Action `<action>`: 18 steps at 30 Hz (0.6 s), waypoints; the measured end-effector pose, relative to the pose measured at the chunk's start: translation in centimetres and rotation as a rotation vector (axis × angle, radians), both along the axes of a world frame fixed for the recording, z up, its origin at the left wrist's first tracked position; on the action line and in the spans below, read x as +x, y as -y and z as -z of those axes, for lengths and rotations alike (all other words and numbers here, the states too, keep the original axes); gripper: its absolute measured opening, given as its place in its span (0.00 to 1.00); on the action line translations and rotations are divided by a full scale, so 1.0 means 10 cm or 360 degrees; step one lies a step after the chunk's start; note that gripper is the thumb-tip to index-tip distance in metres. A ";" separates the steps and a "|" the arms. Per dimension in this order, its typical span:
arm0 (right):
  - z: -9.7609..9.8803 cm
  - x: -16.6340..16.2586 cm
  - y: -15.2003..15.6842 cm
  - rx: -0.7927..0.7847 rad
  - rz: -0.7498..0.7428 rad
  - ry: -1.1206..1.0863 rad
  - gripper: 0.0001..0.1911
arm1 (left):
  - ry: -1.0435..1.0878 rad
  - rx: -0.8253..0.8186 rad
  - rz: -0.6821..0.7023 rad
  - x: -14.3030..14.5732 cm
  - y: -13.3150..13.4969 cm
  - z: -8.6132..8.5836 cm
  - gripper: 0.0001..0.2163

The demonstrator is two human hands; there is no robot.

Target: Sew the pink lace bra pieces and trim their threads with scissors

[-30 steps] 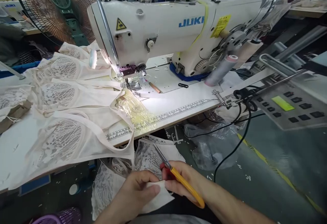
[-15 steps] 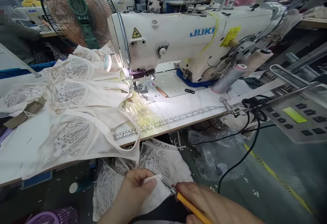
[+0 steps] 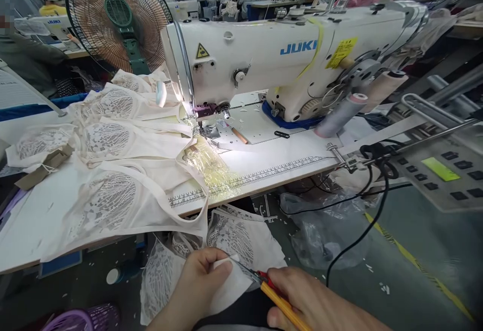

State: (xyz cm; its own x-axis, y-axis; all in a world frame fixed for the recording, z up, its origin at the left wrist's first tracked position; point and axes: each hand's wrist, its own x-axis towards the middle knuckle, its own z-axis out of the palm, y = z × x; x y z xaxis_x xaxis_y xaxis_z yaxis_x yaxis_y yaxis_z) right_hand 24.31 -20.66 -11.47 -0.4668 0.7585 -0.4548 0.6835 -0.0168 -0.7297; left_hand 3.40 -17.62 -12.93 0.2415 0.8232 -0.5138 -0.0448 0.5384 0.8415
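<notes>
I see the counter (image 3: 287, 162) running across the middle of the frame, with a printed ruler strip along its near edge; on it, upper centre, stands the white sewing machine (image 3: 287, 54), its lamp lighting the plate under the needle; behind it, upper left, a standing fan (image 3: 116, 19) faces the counter; on the left half of the counter lies a spread of cream lace pieces (image 3: 105, 170), overlapping one another, the nearest one drooping over the front edge; at the right edge of the frame sits a grey control panel (image 3: 445, 175) with a green display, and a black cable (image 3: 362, 235) hangs from near it to the floor; a clear plastic bag (image 3: 320, 225) lies on the floor below the counter, right of centre; a pale thread cone (image 3: 339, 114) lies tilted beside the machine's right end. At the bottom centre, below the counter edge, my left hand (image 3: 196, 285) pinches a cream fabric piece (image 3: 234, 270) between thumb and fingers, holding its corner up; my right hand (image 3: 313, 301), bottom right of centre, is curled around yellow-handled snips (image 3: 271, 291), whose blades touch the pinched corner just beside my left thumb; I cannot tell whether the blades are apart or closed.
</notes>
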 end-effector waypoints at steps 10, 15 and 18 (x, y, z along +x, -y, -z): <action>0.15 -0.08 0.02 0.0063 0.0275 -0.0240 0.20 | -0.0058 0.0036 -0.0037 -0.04 0.00 -0.09 0.17; 0.01 -0.16 -0.03 0.0165 0.0659 -0.0668 0.17 | -0.0085 0.0024 -0.0019 -0.05 0.02 -0.20 0.14; -0.07 -0.24 -0.05 0.0257 0.0687 -0.0767 0.14 | -0.0155 0.0078 0.0024 -0.07 0.02 -0.17 0.15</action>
